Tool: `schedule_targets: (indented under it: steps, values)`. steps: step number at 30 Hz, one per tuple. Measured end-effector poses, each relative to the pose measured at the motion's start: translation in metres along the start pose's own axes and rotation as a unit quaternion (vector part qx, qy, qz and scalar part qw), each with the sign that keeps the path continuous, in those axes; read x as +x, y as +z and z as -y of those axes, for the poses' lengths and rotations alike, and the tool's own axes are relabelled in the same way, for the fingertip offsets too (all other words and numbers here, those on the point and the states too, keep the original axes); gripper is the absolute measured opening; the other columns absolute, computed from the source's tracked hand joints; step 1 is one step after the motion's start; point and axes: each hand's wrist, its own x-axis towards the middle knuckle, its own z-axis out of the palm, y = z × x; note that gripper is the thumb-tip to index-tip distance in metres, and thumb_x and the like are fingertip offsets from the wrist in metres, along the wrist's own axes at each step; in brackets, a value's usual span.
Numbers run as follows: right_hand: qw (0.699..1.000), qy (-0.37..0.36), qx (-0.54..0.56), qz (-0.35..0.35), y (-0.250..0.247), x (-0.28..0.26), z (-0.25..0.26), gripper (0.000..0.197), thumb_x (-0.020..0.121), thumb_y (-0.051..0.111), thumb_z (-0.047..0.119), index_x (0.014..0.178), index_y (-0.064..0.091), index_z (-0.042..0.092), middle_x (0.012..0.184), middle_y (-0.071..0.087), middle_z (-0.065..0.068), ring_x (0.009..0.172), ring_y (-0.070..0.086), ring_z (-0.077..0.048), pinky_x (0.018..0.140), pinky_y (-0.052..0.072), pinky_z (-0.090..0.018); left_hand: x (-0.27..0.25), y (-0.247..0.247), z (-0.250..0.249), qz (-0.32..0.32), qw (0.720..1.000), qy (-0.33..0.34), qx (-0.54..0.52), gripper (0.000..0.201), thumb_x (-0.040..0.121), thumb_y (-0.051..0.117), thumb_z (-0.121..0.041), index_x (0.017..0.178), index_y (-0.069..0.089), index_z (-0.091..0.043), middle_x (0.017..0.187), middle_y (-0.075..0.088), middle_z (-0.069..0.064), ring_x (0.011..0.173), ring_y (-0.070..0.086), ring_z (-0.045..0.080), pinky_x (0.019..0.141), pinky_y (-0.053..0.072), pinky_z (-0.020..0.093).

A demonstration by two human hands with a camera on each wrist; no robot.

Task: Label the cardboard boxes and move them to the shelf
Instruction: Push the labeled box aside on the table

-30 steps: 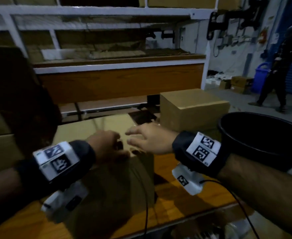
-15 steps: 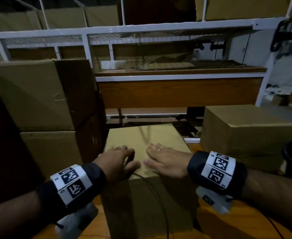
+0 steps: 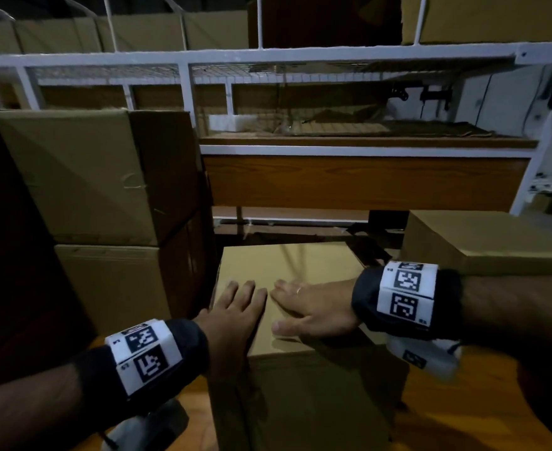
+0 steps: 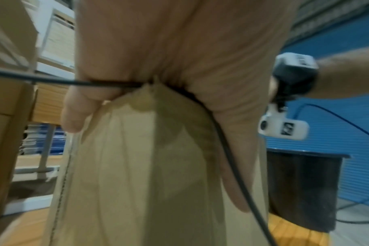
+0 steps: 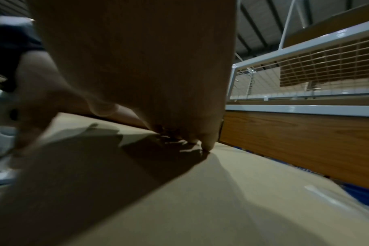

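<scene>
A plain cardboard box (image 3: 287, 271) stands upright on the wooden table (image 3: 463, 424) right in front of me. My left hand (image 3: 235, 307) lies flat on the near left part of its top, fingers straight. In the left wrist view the palm (image 4: 179, 50) covers a top corner of the box (image 4: 147, 166). My right hand (image 3: 304, 304) lies flat beside it, fingers pointing left, a ring on one finger. In the right wrist view its fingertips (image 5: 206, 146) touch the box top (image 5: 200, 208). No label shows on the box.
A second cardboard box (image 3: 483, 242) sits to the right on the table. Two larger boxes (image 3: 82, 177) are stacked at the left. Behind stands a white-framed shelf (image 3: 268, 55) with a wire deck and more boxes above. A black bin (image 4: 301, 188) stands at the right.
My left hand has gone from loosely curled to flat with straight fingers. Both hands have settled side by side on the box top. My view has swung left and up.
</scene>
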Motion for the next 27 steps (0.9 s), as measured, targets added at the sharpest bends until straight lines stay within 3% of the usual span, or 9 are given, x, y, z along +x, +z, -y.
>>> schedule_targets:
  steps: [4,8,11,15,19,20,23,27]
  values:
    - [0.999,0.034,-0.016,-0.023,-0.003,0.019,-0.003,0.08,0.096,0.026,0.062,0.153,0.002,0.01,0.161,-0.005,-0.008,0.148,0.002,-0.024,0.119,0.013,-0.043,0.001,0.005,0.001,-0.003,1.0,0.001,0.015,0.121,0.078,0.074,-0.038,0.148,-0.021,-0.015,0.156,-0.025,0.003,0.144,-0.021,0.029,0.117,0.011,0.056]
    - [0.999,-0.007,-0.034,-0.007,-0.003,0.028,0.001,0.078,0.097,0.025,0.059,0.153,-0.005,0.014,0.161,-0.011,-0.006,0.148,-0.005,-0.022,0.119,0.005,-0.038,0.003,0.009,0.005,-0.017,1.0,0.001,0.007,0.119,0.081,0.072,-0.038,0.148,-0.022,-0.011,0.156,-0.027,0.002,0.143,-0.022,0.025,0.118,0.006,0.052]
    - [0.999,0.039,-0.025,-0.013,-0.01,0.031,-0.009,0.077,0.097,0.024,0.061,0.153,-0.005,0.018,0.161,-0.011,-0.007,0.148,-0.004,-0.023,0.119,0.007,-0.042,0.004,0.009,0.006,-0.013,1.0,0.0,-0.005,0.117,0.082,0.071,-0.036,0.148,-0.022,-0.009,0.155,-0.028,0.004,0.143,-0.023,0.024,0.118,0.004,0.052]
    - [0.999,-0.009,-0.032,-0.006,-0.003,0.034,0.003,0.077,0.098,0.025,0.058,0.153,-0.006,0.014,0.16,-0.012,-0.005,0.148,-0.006,-0.02,0.12,0.005,-0.037,0.004,0.01,0.006,-0.016,1.0,0.005,-0.001,0.114,0.083,0.069,-0.035,0.148,-0.021,-0.007,0.156,-0.027,0.006,0.143,-0.023,0.024,0.118,0.004,0.053]
    - [0.997,0.068,-0.006,-0.022,-0.011,0.035,-0.014,0.084,0.094,0.029,0.065,0.152,0.005,0.009,0.161,0.0,-0.011,0.147,0.009,-0.027,0.118,0.017,-0.046,0.003,0.011,0.007,-0.018,1.0,0.008,-0.006,0.112,0.084,0.068,-0.031,0.148,-0.02,-0.007,0.156,-0.026,0.005,0.144,-0.022,0.024,0.118,0.004,0.052]
    - [0.998,0.06,-0.012,-0.023,-0.007,0.033,-0.012,0.085,0.093,0.029,0.066,0.152,0.005,0.01,0.161,-0.001,-0.011,0.147,0.009,-0.028,0.118,0.017,-0.046,0.003,0.012,0.008,-0.019,1.0,0.011,-0.01,0.113,0.084,0.068,-0.034,0.148,-0.021,-0.008,0.156,-0.027,0.005,0.143,-0.023,0.024,0.118,0.003,0.052]
    - [0.999,0.013,-0.025,-0.017,0.004,0.027,-0.006,0.082,0.095,0.028,0.063,0.153,-0.003,0.013,0.161,-0.01,-0.006,0.148,0.001,-0.022,0.117,0.007,-0.036,0.003,0.012,0.009,-0.019,1.0,0.013,-0.021,0.116,0.083,0.068,-0.043,0.148,-0.023,-0.01,0.155,-0.029,0.003,0.143,-0.025,0.022,0.118,0.0,0.051]
    - [0.996,0.084,-0.002,-0.035,-0.002,0.02,-0.02,0.086,0.092,0.029,0.067,0.153,0.003,0.012,0.161,0.0,-0.011,0.146,0.012,-0.027,0.118,0.019,-0.043,0.004,0.013,0.008,-0.024,0.999,0.013,-0.028,0.121,0.08,0.069,-0.048,0.147,-0.023,-0.01,0.155,-0.029,0.002,0.143,-0.024,0.021,0.118,0.0,0.049]
